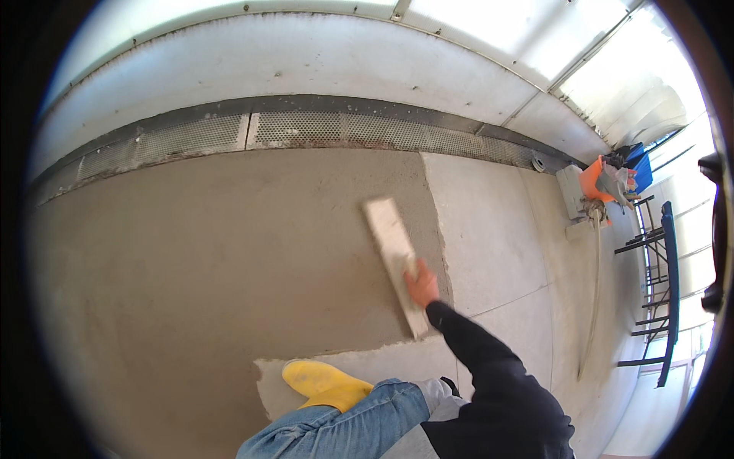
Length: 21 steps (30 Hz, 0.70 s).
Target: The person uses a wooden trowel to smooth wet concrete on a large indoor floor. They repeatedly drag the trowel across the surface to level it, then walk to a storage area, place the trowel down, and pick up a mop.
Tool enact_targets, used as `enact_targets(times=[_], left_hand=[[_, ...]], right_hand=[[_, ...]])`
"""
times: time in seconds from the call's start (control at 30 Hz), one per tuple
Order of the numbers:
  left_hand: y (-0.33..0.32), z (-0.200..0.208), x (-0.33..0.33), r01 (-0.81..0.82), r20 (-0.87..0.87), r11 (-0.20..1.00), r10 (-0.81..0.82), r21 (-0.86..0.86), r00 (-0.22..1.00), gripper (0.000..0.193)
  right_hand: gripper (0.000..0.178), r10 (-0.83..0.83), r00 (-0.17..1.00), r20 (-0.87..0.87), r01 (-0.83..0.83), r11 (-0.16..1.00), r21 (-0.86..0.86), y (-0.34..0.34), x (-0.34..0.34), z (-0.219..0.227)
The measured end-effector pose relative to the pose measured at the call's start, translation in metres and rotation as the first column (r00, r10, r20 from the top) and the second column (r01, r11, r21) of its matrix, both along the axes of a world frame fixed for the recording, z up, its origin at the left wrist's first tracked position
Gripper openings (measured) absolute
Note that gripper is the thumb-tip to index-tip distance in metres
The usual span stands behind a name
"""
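My right hand [421, 284] grips a long pale float board [391, 249] that lies flat on a wide patch of wet grey-brown screed [206, 252]. The board runs from near my hand up and to the left, at the screed's right edge where it meets dry pale concrete [489, 237]. A black sleeve covers my right arm. My left hand is not in the picture. A yellow rubber boot [325, 385] and my blue jeans knee [344, 428] are at the lower middle, on a dry strip beside the screed.
A metal drain grate [306, 130] runs along the far side, below a white wall. At the right stand an orange bucket with cloths [604, 180], a grey box [569, 191], a long hose [595, 298] and a dark blue metal rack [661, 298].
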<state>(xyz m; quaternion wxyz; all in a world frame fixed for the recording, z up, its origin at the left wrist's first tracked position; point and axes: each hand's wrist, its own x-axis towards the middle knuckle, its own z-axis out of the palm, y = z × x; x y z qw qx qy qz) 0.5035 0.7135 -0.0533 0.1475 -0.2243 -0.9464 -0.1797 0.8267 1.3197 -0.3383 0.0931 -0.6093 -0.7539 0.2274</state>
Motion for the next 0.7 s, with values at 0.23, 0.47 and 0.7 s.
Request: enact_targets(times=[0.23, 0.47, 0.7], left_hand=[[-0.004, -0.002, 0.0, -0.051, -0.006, 0.997, 0.051, -0.049, 0.999, 0.039], [-0.011, -0.01, -0.004, -0.009, 0.013, 1.0, 0.008, 0.024, 1.0, 0.042], [-0.012, -0.005, 0.002, -0.073, 0.035, 0.997, 0.073, -0.007, 0.997, 0.042]], right_hand=[[0.058, 0.121, 0.987, 0.107, -0.099, 0.976, -0.196, -0.104, 0.056, 0.039], [0.062, -0.216, 0.976, 0.012, 0.215, 0.974, 0.068, 0.038, 0.002, 0.011], [0.065, -0.039, 0.996, 0.086, 0.059, 0.968, -0.245, -0.127, 0.097, 0.025]])
